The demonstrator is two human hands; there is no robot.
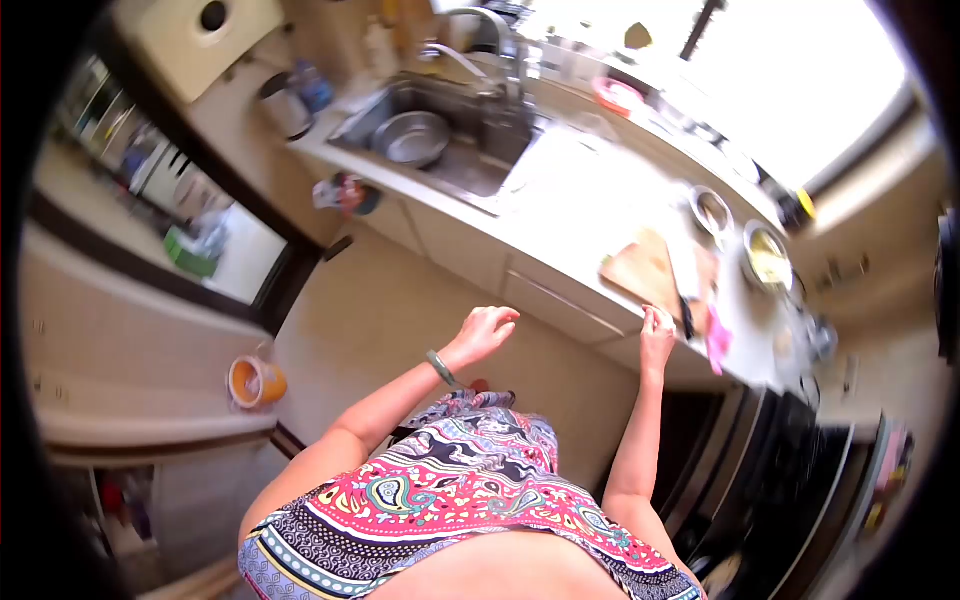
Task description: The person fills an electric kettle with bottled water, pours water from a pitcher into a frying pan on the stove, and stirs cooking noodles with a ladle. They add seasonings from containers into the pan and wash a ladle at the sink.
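Hands apart beside the counter [600, 190].
I see the left hand [482, 334] unclenched, the right hand [656, 338] pinched (contents unclear) near the cutting board [636, 268] bearing the knife [684, 272]; a bowl [768, 258] looks filled; what remains, I cannot tell.

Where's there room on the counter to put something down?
The counter looks bare between the sink and the board, though glare hides detail. It's crowded at the board's end away from the sink: the knife, the pink thing and, beyond, a bowl.
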